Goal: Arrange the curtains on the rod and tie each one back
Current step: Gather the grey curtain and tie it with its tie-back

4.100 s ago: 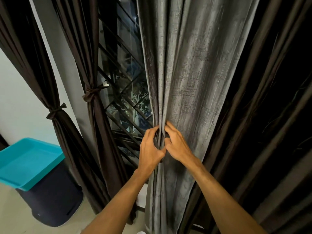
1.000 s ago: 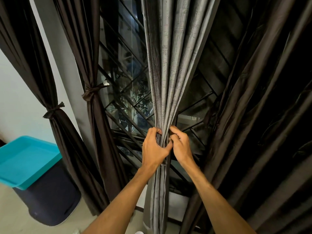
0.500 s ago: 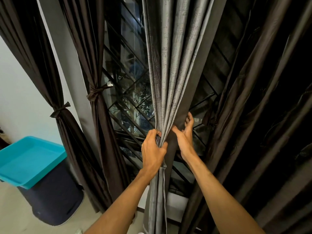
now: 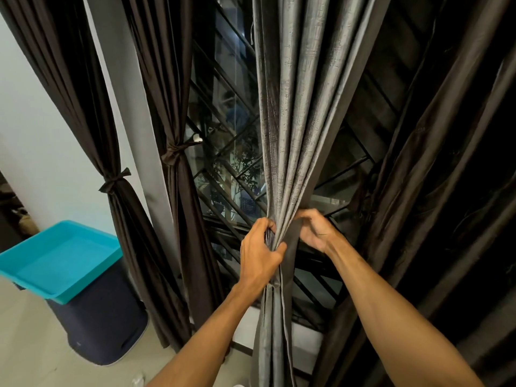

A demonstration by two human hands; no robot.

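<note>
In front of the barred window (image 4: 229, 152), clutching the gathered grey curtain (image 4: 296, 107) partway down in the left hand (image 4: 259, 255), fingers clenched round the pleats; just beside, hooking its dark rear fold with the curled right hand (image 4: 315, 230). Best to draw that fold flush into the bunch, squeeze firmly, then tie level with the tied brown curtain (image 4: 184, 219) further left.

Single head cam, wide-angle, facing forward and slightly down, close in. Centre to 12 o'clock: gathered grey textured fabric curtain (image 4: 296, 129). Turquoise plastic tray (image 4: 61, 258) at 8 o'clock edge.
</note>
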